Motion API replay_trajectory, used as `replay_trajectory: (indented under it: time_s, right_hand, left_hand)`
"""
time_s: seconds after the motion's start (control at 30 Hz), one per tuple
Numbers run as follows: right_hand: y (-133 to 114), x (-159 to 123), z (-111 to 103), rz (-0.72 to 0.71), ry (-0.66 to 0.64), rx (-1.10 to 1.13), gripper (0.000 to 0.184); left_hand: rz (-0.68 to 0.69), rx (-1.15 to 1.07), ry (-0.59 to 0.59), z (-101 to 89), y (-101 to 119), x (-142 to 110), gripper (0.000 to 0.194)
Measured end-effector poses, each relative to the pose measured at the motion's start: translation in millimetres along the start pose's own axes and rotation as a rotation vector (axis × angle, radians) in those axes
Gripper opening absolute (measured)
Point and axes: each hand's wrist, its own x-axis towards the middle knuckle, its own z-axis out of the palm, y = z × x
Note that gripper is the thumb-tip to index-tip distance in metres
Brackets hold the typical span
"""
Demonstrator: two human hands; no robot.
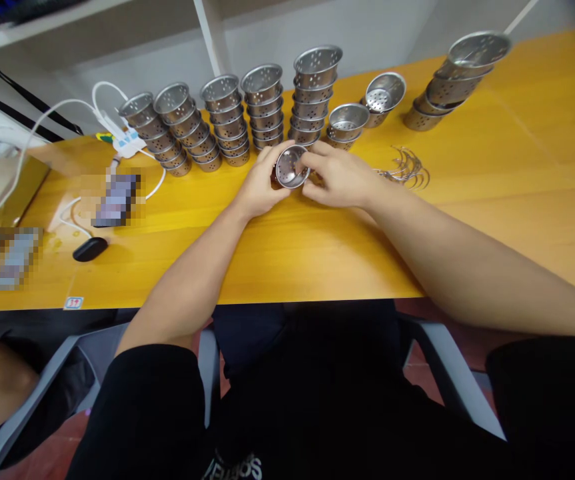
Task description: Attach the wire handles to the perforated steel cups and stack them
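Above the table, my left hand [260,183] is wrapped round a perforated metal cup [287,170], its mouth tilted towards me. My right hand [340,175] is at the cup's right side, with fingertips reaching over the rim to the inside. Whether those fingers pinch something small cannot be made out. Just behind the hands rises a tall stack of the same cups [312,93], and a shorter stack [346,123] stands to its right. A loose heap of thin curved metal wires [407,170] lies right of my right hand.
More cup stacks [224,120] line the back left. A leaning stack [452,80] and a tilted cup pair [384,97] are at the back right. Left are a power strip [130,143], a phone [117,200], cables and a black case [90,249]. Another person sits at far left.
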Motion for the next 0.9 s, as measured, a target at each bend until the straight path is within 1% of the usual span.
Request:
replay_trajectory:
  time_s: [0.1,0.2,0.3,0.37,0.43,0.53,0.67,0.77,0.9]
  right_hand:
    - [-0.6,0.4,-1.4,-0.006,-0.002,-0.012,0.033]
    - [0.4,0.5,-0.2,-0.005,-0.021,0.024,0.032]
    - [-0.2,-0.1,0.3,0.005,-0.024,0.066,0.034]
    - [-3.3,-0.9,-0.9,0.013,-0.002,0.080,0.039]
    - [-7.5,-1.8,-3.1,0.021,0.034,0.088,0.047]
    - [-10.8,-2.5,-5.6,0.012,0.097,0.121,0.057]
    - [-5.2,-0.9,-4.0,-0.025,0.172,0.196,0.075]
    - [-1.1,0.3,-1.4,-0.017,0.195,0.225,0.073]
    - [-4.2,-0.2,0.1,0.025,0.179,0.222,0.065]
  left_hand:
    - [0.028,-0.003,0.000,-1.1,0.7,-1.0,0.091]
    - [0.074,0.007,0.006,-0.7,-2.8,-0.5,0.089]
    - [0.053,0.025,0.009,0.6,-7.6,1.1,0.093]
    - [0.016,0.031,0.015,1.0,-10.2,1.8,0.096]
    - [0.007,0.035,0.023,1.1,-12.5,2.1,0.099]
    - [0.038,0.035,0.029,1.5,-16.4,3.0,0.105]
    - [0.086,0.003,0.001,3.7,-22.6,6.6,0.106]
    - [0.097,-0.015,-0.012,5.2,-24.9,8.4,0.104]
    - [0.076,0.010,-0.002,4.2,-22.7,6.7,0.102]
